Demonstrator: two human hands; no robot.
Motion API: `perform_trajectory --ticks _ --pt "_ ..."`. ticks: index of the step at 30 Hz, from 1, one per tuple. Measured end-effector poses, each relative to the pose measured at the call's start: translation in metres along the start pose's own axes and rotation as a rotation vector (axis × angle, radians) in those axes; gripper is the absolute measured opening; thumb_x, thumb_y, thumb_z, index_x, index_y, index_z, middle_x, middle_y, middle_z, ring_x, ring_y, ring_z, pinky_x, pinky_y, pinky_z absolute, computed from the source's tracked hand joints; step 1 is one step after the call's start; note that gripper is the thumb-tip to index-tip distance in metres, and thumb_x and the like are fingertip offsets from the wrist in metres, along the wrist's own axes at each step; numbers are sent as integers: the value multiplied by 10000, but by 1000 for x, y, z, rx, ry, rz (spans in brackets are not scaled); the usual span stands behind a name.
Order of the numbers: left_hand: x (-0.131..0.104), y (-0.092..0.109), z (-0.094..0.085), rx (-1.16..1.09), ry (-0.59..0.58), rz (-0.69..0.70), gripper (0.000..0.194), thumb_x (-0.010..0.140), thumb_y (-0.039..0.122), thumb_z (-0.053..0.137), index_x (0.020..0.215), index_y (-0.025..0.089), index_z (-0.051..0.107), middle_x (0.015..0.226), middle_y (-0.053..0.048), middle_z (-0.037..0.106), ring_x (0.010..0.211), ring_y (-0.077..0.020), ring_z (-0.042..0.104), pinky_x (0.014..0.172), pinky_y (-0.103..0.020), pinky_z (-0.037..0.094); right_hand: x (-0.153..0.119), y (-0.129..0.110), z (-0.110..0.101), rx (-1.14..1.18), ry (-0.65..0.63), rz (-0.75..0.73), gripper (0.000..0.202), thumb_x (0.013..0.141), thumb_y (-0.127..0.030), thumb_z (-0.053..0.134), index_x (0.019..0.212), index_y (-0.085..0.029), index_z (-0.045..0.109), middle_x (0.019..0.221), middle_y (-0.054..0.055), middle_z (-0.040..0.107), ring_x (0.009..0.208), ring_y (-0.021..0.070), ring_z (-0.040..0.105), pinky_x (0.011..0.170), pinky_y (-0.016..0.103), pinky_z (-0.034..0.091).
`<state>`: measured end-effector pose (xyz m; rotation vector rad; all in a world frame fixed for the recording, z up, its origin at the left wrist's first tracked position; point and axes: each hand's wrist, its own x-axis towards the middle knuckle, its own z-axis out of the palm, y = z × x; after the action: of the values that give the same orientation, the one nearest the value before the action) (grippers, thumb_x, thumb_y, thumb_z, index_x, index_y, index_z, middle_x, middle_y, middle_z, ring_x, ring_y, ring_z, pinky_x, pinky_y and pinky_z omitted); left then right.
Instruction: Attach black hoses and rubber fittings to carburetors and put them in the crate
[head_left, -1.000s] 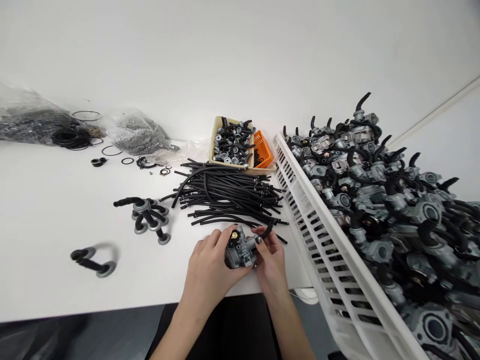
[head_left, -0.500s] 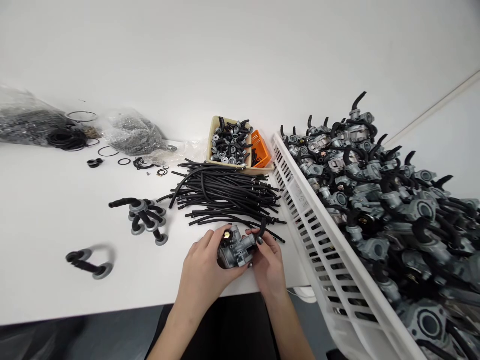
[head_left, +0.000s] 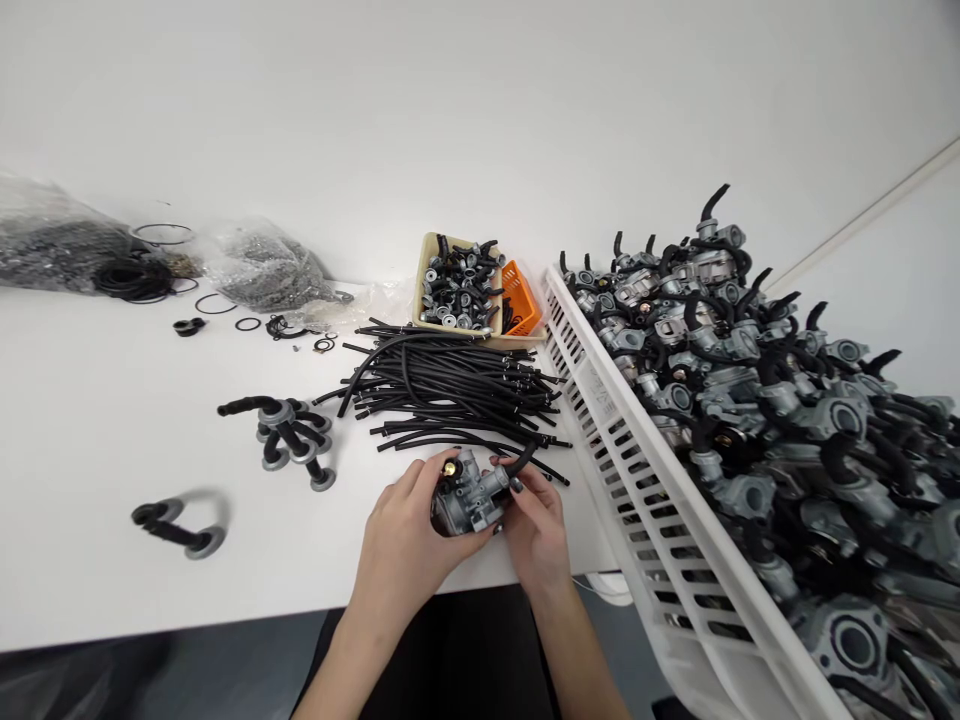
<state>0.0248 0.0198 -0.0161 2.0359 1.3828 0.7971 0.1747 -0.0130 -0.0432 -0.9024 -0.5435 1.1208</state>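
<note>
Gripping the grey carburetor (head_left: 471,497) from both sides, the left hand (head_left: 409,532) wraps around its body beside a brass fitting (head_left: 450,468), while the right hand (head_left: 538,532) grasps the end with the bent black tube (head_left: 520,462). The carburetor is at the near side of the white counter (head_left: 277,560), close to the pile of black hoses (head_left: 450,385); whether it touches the surface is unclear. Behind the hoses sits a cream tray (head_left: 421,285) of small capped tubes, beside an orange basket (head_left: 529,310). To the right, a white slatted crate (head_left: 637,480) is heaped with similar carburetors (head_left: 840,420).
</note>
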Motion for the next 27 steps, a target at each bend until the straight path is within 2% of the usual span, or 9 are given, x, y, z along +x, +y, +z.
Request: perform_trajectory --ticks 4,9,14,18,23,27 --pt "0 0 1 -2 3 4 640 698 361 750 1263 352 450 1187 1 621 1026 -258 611 860 -398 493 0 1 1 -45 -13 -3 249 755 -325 762 994 -252 766 1113 63 731 1010 238 648 867 343 488" --pt "-1 -1 0 -6 -2 1 639 695 357 755 1254 358 445 1195 5 618 1025 -257 612 852 -394 495 0 3 2 -109 -27 -26 257 758 -356 766 991 -246 769 1172 77 712 1113 265 614 911 358 479" --pt "-2 -2 0 5 -2 9 651 686 332 759 1255 352 444 1169 1 621 1014 -258 611 848 -400 497 1 3 3 -136 15 -57 260 705 -368 813 925 -240 760 1133 75 715 993 235 642 860 351 498" --pt "-2 -1 2 39 17 40 646 702 339 750 1269 344 440 1150 -10 621 995 -256 613 840 -399 502 2 4 4 -142 53 -53 283 679 -388 832 911 -241 763 1077 69 727 1005 235 643 869 348 501" --pt "-5 3 3 153 65 121 643 682 306 761 1255 304 471 1028 -23 630 884 -259 624 773 -390 511 0 4 1 -217 53 6 333 715 -413 801 1000 -247 762 944 62 736 845 207 652 781 341 519" --pt "-6 8 4 225 98 172 615 680 286 755 1238 274 496 957 -21 625 831 -254 622 752 -383 508 1 5 0 -241 95 -36 254 708 -412 804 907 -257 780 1051 60 715 992 236 633 906 383 485"
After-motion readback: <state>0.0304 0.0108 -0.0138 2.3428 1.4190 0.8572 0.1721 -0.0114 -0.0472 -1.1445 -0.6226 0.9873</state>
